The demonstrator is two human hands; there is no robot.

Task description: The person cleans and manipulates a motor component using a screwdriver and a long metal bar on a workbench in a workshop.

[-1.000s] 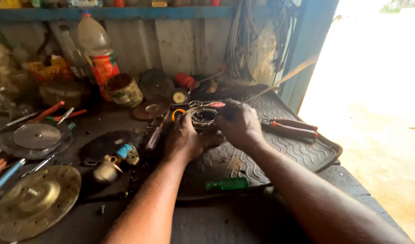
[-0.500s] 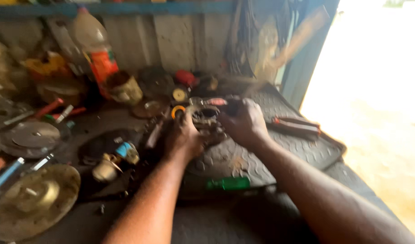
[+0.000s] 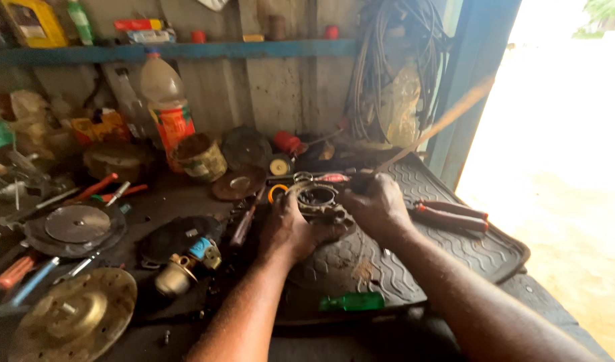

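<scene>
Both of my hands are on a dark round metal engine part (image 3: 319, 201) that rests on a black ribbed rubber mat (image 3: 414, 261). My left hand (image 3: 290, 228) grips its near-left side, fingers curled around the rim. Closed on the part's right edge, my right hand (image 3: 374, 208) seems to pinch a small tool or piece that I cannot make out. An orange ring (image 3: 276, 193) lies just left of the part.
Red-handled pliers (image 3: 448, 216) lie on the mat to the right, a green-handled tool (image 3: 353, 302) near its front edge. Left of the mat are metal discs (image 3: 76, 224), a brass disc (image 3: 73, 315), screwdrivers, a tin can (image 3: 201, 157) and a plastic bottle (image 3: 166, 110). Cables hang at the back wall.
My head has tilted, so the view shifted slightly down and left. Both hands stay on the metal part with little visible movement.
</scene>
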